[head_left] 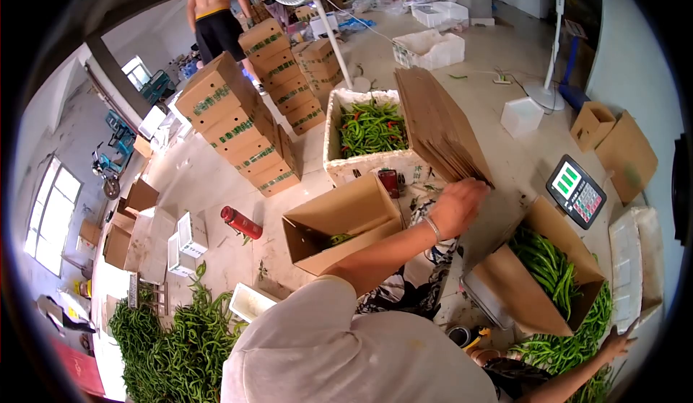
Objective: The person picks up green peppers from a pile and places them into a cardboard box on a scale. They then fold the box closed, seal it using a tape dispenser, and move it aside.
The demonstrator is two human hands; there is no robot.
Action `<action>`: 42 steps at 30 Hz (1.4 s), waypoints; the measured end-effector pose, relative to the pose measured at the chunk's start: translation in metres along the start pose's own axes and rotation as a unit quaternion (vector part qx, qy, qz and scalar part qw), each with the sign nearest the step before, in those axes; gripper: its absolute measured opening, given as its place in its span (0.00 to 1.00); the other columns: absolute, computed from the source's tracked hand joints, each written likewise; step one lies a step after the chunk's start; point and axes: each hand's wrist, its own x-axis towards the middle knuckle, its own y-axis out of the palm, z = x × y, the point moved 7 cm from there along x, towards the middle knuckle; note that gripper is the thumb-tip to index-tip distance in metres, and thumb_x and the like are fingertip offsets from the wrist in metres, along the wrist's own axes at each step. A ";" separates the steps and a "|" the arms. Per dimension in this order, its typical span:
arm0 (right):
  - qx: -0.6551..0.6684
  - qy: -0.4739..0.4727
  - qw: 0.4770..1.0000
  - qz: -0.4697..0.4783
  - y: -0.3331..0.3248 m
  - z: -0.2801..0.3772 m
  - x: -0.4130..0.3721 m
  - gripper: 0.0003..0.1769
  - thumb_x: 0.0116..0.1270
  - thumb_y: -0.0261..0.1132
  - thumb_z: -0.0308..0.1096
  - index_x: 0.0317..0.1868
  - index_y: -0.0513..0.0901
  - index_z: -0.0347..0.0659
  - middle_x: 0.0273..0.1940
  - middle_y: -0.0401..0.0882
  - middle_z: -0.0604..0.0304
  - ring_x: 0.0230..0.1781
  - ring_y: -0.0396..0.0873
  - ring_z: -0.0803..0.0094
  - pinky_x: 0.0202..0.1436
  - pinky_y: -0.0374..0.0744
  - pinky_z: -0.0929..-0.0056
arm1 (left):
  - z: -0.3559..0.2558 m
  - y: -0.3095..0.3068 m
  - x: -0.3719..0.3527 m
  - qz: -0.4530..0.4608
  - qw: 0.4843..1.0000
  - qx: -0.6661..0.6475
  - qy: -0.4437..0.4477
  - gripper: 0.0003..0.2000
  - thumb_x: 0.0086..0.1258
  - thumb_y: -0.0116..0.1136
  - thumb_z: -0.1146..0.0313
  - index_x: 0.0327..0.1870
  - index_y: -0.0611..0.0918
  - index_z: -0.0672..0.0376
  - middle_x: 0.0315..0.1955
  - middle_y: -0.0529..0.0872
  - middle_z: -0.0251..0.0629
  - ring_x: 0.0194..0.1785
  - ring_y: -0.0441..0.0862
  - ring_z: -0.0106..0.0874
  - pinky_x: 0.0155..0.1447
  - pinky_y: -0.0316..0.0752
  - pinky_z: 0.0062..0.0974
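My left hand [458, 208], with a bracelet at the wrist, is closed on the near edge of a leaning stack of flattened cardboard boxes [442, 125]. My right hand [617, 345] is held out, fingers apart and holding nothing, above green peppers [559, 352] heaped at the lower right. Between my hands, an open carton [509, 287] full of green peppers stands beside a digital scale display [576, 190]. In front of me is another open carton [346, 219] with a few peppers inside. Behind it, a white foam box [339, 168] holds green and some red peppers.
Stacked closed cartons [242, 129] rise at the back left, where another person [215, 13] stands. A red flask [242, 222] is on the floor. A large pepper pile [180, 345] spreads at lower left. Fan poles [333, 42] and foam boxes [431, 48] stand farther back.
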 end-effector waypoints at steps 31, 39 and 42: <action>0.223 -0.127 0.927 0.273 -0.004 0.083 -0.068 0.33 0.59 0.67 0.57 0.54 0.80 0.37 0.48 0.81 0.40 0.51 0.79 0.47 0.55 0.75 0.56 | -0.009 0.071 0.002 0.240 0.960 -0.076 -0.125 0.13 0.68 0.56 0.64 0.49 0.81 0.61 0.37 0.86 0.46 0.42 0.83 0.46 0.48 0.76 0.38; 0.116 -0.102 0.917 0.368 0.030 0.113 -0.108 0.14 0.63 0.61 0.38 0.42 0.83 0.38 0.48 0.83 0.47 0.48 0.82 0.51 0.49 0.81 0.57 | -0.034 0.183 0.012 0.347 0.918 0.054 -0.184 0.21 0.65 0.52 0.59 0.58 0.70 0.56 0.35 0.85 0.54 0.43 0.83 0.50 0.48 0.75 0.46; 0.095 -0.113 0.903 0.404 -0.006 0.132 -0.138 0.13 0.62 0.58 0.33 0.43 0.84 0.38 0.49 0.82 0.45 0.50 0.81 0.49 0.53 0.79 0.58 | 0.018 0.198 -0.012 0.372 0.913 0.040 -0.160 0.19 0.65 0.49 0.62 0.57 0.69 0.56 0.37 0.84 0.58 0.45 0.81 0.53 0.49 0.74 0.48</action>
